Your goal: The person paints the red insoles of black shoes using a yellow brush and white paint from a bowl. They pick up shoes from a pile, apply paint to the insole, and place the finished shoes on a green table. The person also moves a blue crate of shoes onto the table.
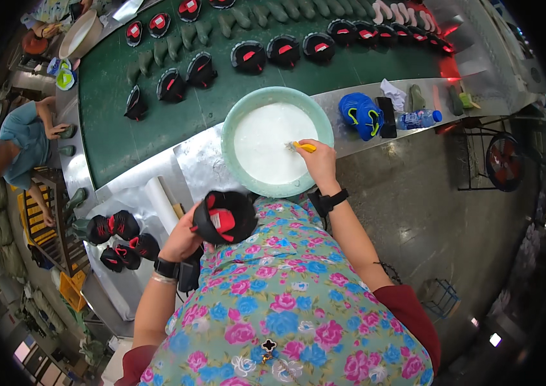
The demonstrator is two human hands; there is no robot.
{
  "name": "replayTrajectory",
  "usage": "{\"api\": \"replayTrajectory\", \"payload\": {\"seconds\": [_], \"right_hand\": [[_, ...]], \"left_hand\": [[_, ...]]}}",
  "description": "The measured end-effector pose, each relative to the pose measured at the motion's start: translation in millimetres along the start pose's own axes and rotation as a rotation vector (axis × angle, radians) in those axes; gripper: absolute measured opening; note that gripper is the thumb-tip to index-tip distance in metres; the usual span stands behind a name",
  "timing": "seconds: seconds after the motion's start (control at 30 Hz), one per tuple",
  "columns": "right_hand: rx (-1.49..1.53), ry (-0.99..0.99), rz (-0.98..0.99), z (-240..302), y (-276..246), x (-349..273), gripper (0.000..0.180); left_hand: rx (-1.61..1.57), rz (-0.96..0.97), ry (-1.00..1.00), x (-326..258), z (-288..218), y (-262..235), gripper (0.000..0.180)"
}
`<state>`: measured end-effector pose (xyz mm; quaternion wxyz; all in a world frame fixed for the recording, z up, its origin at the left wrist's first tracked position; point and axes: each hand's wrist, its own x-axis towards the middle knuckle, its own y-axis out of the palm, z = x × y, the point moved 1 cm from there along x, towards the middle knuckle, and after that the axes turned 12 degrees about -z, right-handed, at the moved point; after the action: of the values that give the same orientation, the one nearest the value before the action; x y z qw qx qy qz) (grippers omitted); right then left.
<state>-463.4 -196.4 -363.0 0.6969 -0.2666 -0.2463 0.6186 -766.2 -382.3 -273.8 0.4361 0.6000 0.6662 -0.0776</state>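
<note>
My left hand [181, 238] is wrapped round a black shoe upper [234, 215] with red pieces inside, held in front of my flowered apron. Over a pale green basin [230, 157] of white liquid [266, 138], my right hand [319, 162] grips a brush [304, 147] by its yellow handle. The bristles are at the liquid's surface; whether they dip into it I cannot tell. The basin stands on the metal edge of the green conveyor belt [115, 132].
Several black shoe uppers [248, 56] and dark green shoe lasts [205, 31] line the belt. A blue shoe [360, 116] and a bottle [418, 119] lie right of the basin. Black-red shoes [113, 226] sit at left, near a seated person [27, 138]. A fan [503, 161] stands at right.
</note>
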Motion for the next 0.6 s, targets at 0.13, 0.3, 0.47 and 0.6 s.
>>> {"api": "replayTrajectory", "payload": {"seconds": [0.13,0.3,0.47,0.6], "right_hand": [[-0.002,-0.101,0.047,-24,22,0,0.019],[0.168,-0.086,0.022,7,-14,1,0.02],[0.521,-0.082,0.234,74,-72,1,0.02],[0.595,-0.175,0.254,84,-74,9,0.019]], "left_hand": [[-0.141,-0.099,-0.019,39,13,4,0.058],[-0.189,-0.154,0.054,79,30,7,0.058],[-0.206,-0.041,0.012,104,28,28,0.055],[-0.121,0.081,0.001,110,17,53,0.054]]}}
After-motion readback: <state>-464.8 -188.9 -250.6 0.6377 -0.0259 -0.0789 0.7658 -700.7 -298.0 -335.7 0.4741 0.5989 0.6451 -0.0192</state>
